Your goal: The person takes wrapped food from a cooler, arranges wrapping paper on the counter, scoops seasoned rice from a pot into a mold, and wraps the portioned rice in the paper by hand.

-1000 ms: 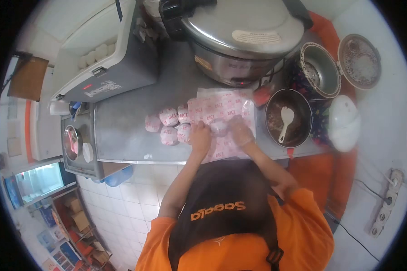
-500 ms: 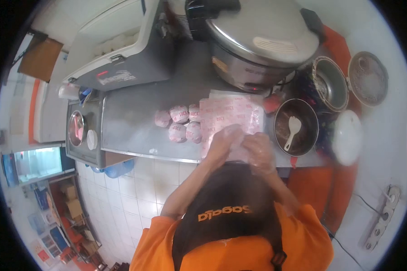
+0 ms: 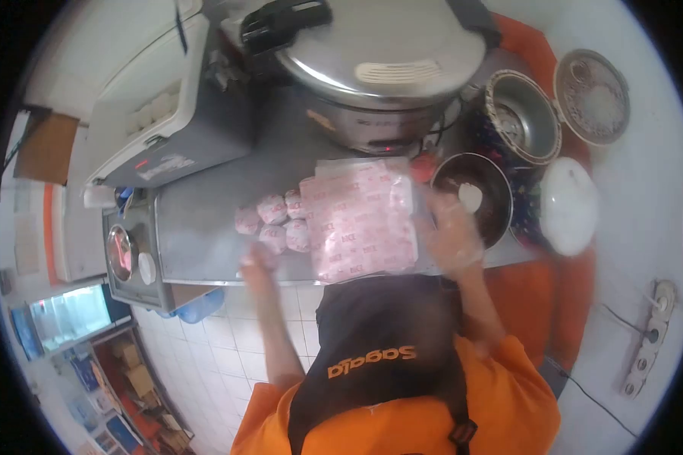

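Observation:
My left hand (image 3: 258, 264) is blurred at the front edge of the counter, just below a cluster of several round bundles (image 3: 272, 237) wrapped in pink-and-white printed paper. Whether it holds something pale is lost in the blur. A stack of paper sheets printed "RICE" (image 3: 360, 224) lies flat in front of me. My right hand (image 3: 454, 235), in a clear plastic glove, is smeared by motion at the near left rim of a dark-bottomed pot (image 3: 497, 178). Inside that pot, the pale head of a rice paddle (image 3: 470, 199) shows; its handle is hidden by the hand.
A large steel rice cooker (image 3: 387, 57) stands at the back, with an open grey cooler box (image 3: 174, 155) to its left. At right are an open pot (image 3: 524, 121) and a white lid (image 3: 569, 206). A metal bowl (image 3: 120, 254) sits far left.
My hands, earlier together over the paper sheets, have parted: the left moved left to the wrapped bundles, the right moved right to the pot. The whole view has shifted slightly.

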A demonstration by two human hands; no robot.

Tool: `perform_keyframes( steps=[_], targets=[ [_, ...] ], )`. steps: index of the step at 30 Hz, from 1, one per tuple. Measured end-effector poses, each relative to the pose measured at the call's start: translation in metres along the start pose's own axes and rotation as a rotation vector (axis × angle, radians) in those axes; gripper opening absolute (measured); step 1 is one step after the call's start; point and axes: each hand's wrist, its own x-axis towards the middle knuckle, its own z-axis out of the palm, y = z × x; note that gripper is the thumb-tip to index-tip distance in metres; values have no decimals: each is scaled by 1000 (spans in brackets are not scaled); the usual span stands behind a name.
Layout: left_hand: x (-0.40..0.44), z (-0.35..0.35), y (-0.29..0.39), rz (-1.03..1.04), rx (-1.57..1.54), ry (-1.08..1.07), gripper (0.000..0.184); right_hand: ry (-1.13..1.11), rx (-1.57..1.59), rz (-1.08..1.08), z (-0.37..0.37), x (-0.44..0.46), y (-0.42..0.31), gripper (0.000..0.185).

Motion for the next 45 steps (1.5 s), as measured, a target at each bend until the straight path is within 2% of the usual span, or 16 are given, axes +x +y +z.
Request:
perform_keyframes(
  steps=[2, 5, 8, 11, 12, 14, 15, 16, 18, 21, 26, 33, 36, 39, 41, 45],
  targets=[
    [33, -22, 10, -23, 242, 246, 51, -8, -165, 295, -4, 1, 51, 49],
    [93, -83, -74, -154, 368, 235, 66, -93, -213, 543, 5, 2, 112, 40],
    [148, -127, -169, 182, 1122, 243, 76, -109, -186, 573, 32, 5, 156, 36],
    [114, -60, -84, 85, 1390, 623, 67, -115, -160, 589, 40, 9, 189, 31],
    [92, -28, -47, 245, 1356, 724, 69, -156, -174, 579, 12, 4, 170, 25],
    [67, 26, -8, 748, 1215, 472, 62, -221, -350, 535, -36, -2, 144, 24],
    [47, 67, -3, 859, 869, 98, 60, -258, -441, 507, -56, -2, 135, 24],
    [-7, 134, 48, 545, 722, -194, 63, -270, -512, 487, -71, -1, 122, 23],
    [-49, 212, 57, 921, 693, -790, 62, -264, -651, 395, -67, 11, 124, 19],
    [-82, 290, 42, 1064, 643, -1222, 50, -282, -819, 195, -31, 30, 151, 16],
    [-81, 311, -20, 995, 615, -1202, 30, -441, -816, 33, -34, 51, 172, 20],
    [-93, 312, -36, 947, 526, -1163, 32, -796, -126, 103, 42, 30, 223, 35],
    [-98, 316, -4, 779, 485, -1198, 39, -627, -66, 215, 59, 23, 218, 37],
    [-70, 313, 32, 731, 377, -1064, 46, -419, -212, 424, -56, 25, 136, 34],
    [-36, 326, 11, 905, 685, -923, 65, -442, -321, 418, -65, 32, 153, 30],
    [-13, 362, -13, 924, 821, -998, 70, -288, -396, 295, -26, 46, 184, 26]
  ],
)
